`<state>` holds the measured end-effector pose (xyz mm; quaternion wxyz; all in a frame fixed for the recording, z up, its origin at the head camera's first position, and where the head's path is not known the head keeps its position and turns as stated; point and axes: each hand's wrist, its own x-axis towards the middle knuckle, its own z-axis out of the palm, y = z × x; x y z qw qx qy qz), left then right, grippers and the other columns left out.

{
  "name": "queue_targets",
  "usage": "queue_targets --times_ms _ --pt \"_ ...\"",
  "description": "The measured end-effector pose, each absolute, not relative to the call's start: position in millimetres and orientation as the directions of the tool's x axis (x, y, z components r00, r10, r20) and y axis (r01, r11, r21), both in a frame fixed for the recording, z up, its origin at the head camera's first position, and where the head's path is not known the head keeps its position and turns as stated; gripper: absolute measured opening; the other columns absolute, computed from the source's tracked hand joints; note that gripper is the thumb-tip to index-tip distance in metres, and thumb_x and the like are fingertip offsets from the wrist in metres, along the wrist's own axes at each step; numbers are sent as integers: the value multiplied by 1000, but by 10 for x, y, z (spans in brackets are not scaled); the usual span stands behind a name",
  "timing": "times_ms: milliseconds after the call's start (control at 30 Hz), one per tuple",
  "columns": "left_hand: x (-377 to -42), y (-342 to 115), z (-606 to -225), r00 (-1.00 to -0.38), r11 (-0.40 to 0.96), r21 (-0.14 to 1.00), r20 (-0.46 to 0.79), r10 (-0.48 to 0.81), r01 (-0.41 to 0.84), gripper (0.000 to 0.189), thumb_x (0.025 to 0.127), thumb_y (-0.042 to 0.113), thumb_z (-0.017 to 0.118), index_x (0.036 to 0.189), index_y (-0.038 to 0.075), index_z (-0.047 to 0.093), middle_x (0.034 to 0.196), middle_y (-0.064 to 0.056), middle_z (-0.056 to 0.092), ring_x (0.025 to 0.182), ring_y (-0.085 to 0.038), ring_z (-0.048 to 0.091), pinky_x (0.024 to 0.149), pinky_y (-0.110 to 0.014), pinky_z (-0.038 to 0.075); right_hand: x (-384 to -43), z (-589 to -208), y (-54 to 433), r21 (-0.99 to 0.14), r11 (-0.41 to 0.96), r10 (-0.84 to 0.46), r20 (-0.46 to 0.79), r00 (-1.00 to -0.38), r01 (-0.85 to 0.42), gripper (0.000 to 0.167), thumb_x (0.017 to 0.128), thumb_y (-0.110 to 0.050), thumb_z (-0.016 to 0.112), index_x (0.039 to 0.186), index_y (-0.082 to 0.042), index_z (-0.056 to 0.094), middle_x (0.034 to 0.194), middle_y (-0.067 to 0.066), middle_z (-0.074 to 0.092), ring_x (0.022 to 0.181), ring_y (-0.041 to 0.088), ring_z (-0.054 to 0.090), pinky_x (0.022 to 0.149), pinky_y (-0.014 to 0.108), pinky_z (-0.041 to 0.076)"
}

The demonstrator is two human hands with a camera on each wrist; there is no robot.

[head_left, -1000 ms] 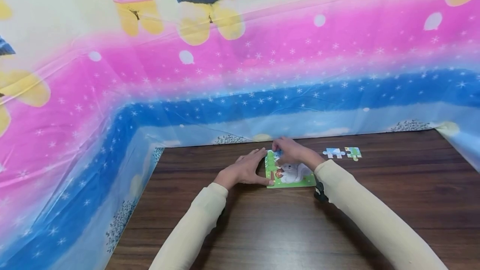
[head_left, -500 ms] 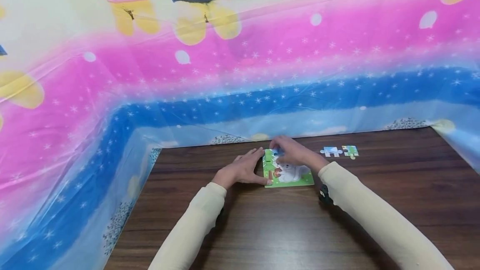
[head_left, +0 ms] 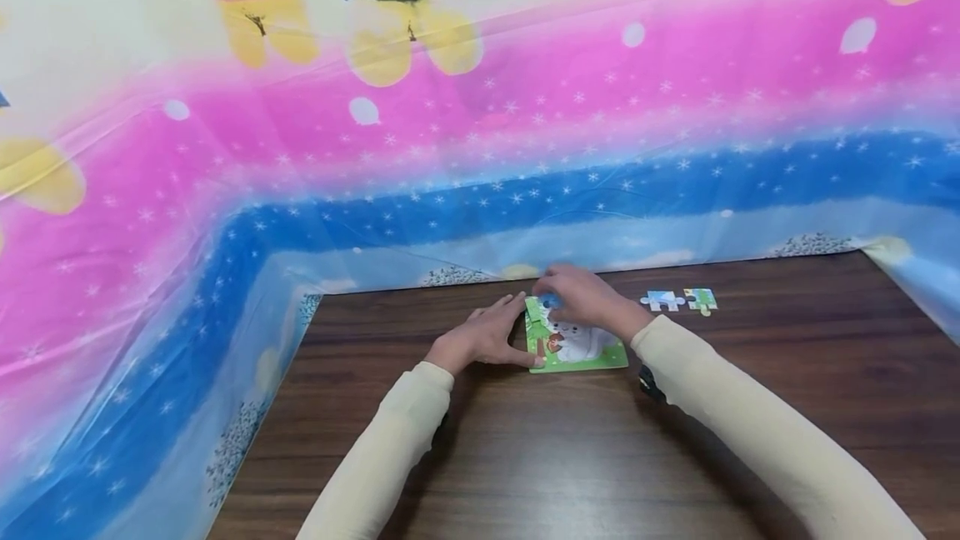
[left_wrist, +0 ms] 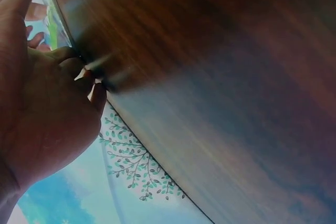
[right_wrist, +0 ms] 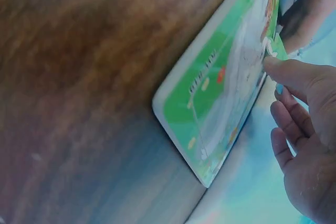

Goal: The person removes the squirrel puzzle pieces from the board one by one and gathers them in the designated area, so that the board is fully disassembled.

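Note:
A jigsaw puzzle board (head_left: 577,363) with a green border and a white animal picture lies flat near the table's far edge. My left hand (head_left: 486,337) rests at its left side, thumb at the near left corner and fingers stretched toward the far left corner. Over the board's far part, my right hand (head_left: 587,300) pinches a puzzle piece between thumb and fingers. In the right wrist view, a green-and-white puzzle piece (right_wrist: 279,49) shows tilted at the thumb tip of the right hand (right_wrist: 310,108). My right hand hides much of the board's far half.
A blue-and-white puzzle piece (head_left: 662,301) and a green one (head_left: 702,300) lie on the brown wooden table (head_left: 540,448), right of the board. Behind the table hangs a printed cloth (head_left: 480,165), which also runs down its left side.
My right hand has shifted slightly away and to the left over the board's far left part. The left hand keeps its place at the board's left side.

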<state>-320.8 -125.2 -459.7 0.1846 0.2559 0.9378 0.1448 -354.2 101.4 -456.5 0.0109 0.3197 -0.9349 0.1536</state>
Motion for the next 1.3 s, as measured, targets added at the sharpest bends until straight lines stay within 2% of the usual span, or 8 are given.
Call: queue_targets --times_ms 100,267,567,767,1067,1300 --pt "-3208 -1266 -4596 -801 825 367 -265 536 430 118 87 72 73 173 28 5 181 1 8 168 -23 9 134 -59 15 -3561 -4528 1015 -277 746 -595 129 -793 -605 49 87 -16 87 133 -12 73 130 7 69 116 26 67 101 45 58" --pt "-3207 -1270 -4589 -794 814 372 -255 551 446 114 88 71 72 173 26 11 181 0 9 168 -25 9 133 -61 15 -3564 -4417 1178 -344 732 -577 148 -803 -589 47 91 -17 84 136 -13 71 130 6 68 111 24 69 95 45 60" --pt "-3231 -1309 -4611 -790 806 392 -254 558 443 114 88 70 74 172 24 14 181 4 7 168 -22 7 134 -60 16 -3607 -4311 1763 -358 764 -528 131 -839 -537 46 95 -22 81 137 -10 69 133 9 67 121 31 67 101 53 57" --pt "-3203 -1341 -4580 -780 796 427 -269 564 429 114 88 65 77 173 25 12 181 4 6 169 -22 5 133 -58 18 -3596 -4356 2039 -355 791 -495 110 -862 -499 46 93 -18 82 136 -6 70 133 13 67 122 34 65 103 56 55" --pt "-3170 -1433 -4576 -766 778 475 -282 578 411 113 89 60 79 173 24 11 181 2 3 169 -21 1 134 -55 21 -3560 -4488 2204 -325 836 -462 22 -887 -443 41 92 -19 83 130 -8 72 135 16 65 126 38 62 105 60 52" --pt "-3135 -1498 -4565 -766 776 485 -285 576 403 112 90 58 79 173 23 11 181 2 3 169 -21 1 134 -54 21 -3566 -4562 2252 -306 842 -472 -15 -882 -445 39 90 -17 85 126 -9 75 135 17 65 119 35 64 99 57 55"
